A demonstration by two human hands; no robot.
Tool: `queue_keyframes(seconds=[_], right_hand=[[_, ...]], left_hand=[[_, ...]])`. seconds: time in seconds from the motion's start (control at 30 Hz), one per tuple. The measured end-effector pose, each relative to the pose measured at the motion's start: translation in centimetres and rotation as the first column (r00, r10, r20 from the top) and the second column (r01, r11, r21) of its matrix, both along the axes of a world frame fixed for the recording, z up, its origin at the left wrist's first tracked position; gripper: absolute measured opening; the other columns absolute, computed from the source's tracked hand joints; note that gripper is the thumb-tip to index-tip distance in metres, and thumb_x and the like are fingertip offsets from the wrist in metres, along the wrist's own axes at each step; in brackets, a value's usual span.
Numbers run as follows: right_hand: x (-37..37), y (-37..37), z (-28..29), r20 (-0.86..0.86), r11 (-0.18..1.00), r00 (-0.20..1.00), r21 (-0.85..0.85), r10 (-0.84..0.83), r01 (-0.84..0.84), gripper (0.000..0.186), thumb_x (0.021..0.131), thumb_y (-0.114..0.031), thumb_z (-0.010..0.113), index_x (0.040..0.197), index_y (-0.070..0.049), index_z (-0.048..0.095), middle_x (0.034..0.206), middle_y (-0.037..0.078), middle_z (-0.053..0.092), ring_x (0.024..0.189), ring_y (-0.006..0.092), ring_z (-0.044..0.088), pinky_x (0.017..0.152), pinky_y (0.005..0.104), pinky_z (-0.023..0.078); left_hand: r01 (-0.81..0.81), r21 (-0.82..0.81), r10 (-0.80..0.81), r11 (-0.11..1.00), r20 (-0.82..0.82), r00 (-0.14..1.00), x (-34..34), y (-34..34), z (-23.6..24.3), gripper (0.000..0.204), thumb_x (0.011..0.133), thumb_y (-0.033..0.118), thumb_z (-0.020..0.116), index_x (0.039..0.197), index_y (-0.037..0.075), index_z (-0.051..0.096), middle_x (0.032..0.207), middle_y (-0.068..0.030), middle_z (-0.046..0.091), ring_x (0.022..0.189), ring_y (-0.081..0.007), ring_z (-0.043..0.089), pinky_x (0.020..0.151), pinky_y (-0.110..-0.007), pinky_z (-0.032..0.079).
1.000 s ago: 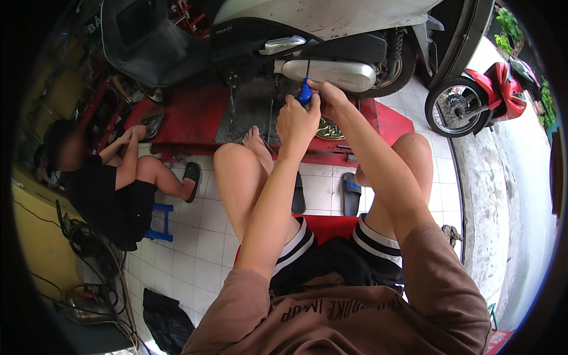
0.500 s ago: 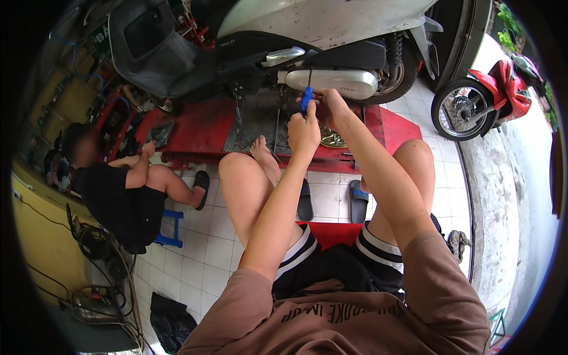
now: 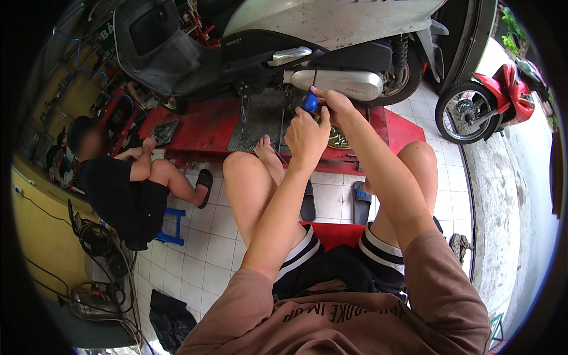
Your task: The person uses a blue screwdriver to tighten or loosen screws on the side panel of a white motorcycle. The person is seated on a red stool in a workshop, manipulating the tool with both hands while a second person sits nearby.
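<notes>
Left fingers (image 3: 325, 115) have just parted around the screwdriver (image 3: 309, 103), seemingly mid-regrip, while right fingers (image 3: 321, 93) pinch it above.

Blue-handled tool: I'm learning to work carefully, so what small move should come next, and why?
Probably check the seating of the blue-handled tool before turning it: the left hand and right hand are both at it, and its dark shaft crosses in front of the silver cover, but any contact at the far end can't be made out.

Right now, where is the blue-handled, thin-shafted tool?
Head view, just right of upper centre: the tool is between left hand and right hand, near the oblong silver cover.
</notes>
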State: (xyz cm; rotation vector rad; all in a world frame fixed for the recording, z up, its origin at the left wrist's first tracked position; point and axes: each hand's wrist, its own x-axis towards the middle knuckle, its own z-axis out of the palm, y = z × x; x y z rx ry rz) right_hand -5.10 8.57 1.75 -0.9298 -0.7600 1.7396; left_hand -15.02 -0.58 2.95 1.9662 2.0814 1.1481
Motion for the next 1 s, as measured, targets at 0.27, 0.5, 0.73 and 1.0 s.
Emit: queue_keyframes(seconds=[0.27, 0.5, 0.73, 1.0], right_hand=[[0.4, 0.6, -1.0, -0.033, 1.000, 0.999, 0.013, 0.017, -0.016, 0.022, 0.090, -0.024, 0.062, 0.084, -0.003, 0.055, 0.078, 0.009, 0.061, 0.071, 0.0186, 0.057, 0.068, 0.0322, 0.048], [1.0, -0.8, -0.3, -0.208, 0.991, 0.969, 0.016, 0.132, -0.132, 0.027, 0.094, -0.024, 0.045, 0.109, -0.003, 0.053, 0.098, 0.008, 0.061, 0.075, 0.0196, 0.055, 0.071, 0.0306, 0.047], [0.1, -1.0, -0.3, -0.128, 0.988, 0.981, -0.030, 0.144, -0.149, 0.027, 0.098, -0.024, 0.045, 0.107, 0.000, 0.055, 0.099, 0.011, 0.063, 0.082, 0.0237, 0.060, 0.075, 0.0368, 0.049], [1.1, 1.3, -1.8, -0.065, 0.999, 0.997, 0.011, 0.034, -0.034, 0.025, 0.096, -0.024, 0.052, 0.102, 0.000, 0.053, 0.097, 0.013, 0.062, 0.086, 0.0236, 0.058, 0.086, 0.0365, 0.046]], left_hand=[[0.032, -0.089, -0.031, 0.996, 0.013, 0.999, -0.3, -0.5, 1.4, 0.043, 0.090, 0.040, 0.052, 0.089, -0.002, 0.058, 0.084, -0.0259, 0.065, 0.077, -0.0411, 0.066, 0.068, -0.049, 0.052], [0.453, -0.096, -0.105, 0.886, 0.912, 0.397, -0.5, 2.8, -2.6, 0.051, 0.093, 0.053, 0.045, 0.076, 0.005, 0.053, 0.055, -0.0033, 0.049, 0.050, -0.0163, 0.049, 0.048, -0.031, 0.038], [0.684, -0.113, 0.149, 0.720, 0.989, 0.006, -1.4, 2.2, -1.4, 0.055, 0.093, 0.060, 0.028, 0.067, 0.014, 0.042, 0.051, 0.0042, 0.034, 0.040, -0.0085, 0.031, 0.039, -0.024, 0.020], [0.114, -0.137, -0.077, 0.984, 0.251, 0.965, -0.1, 0.0, 0.6, 0.057, 0.090, 0.048, 0.049, 0.099, -0.007, 0.061, 0.090, -0.0300, 0.064, 0.092, -0.0460, 0.061, 0.079, -0.049, 0.048]])
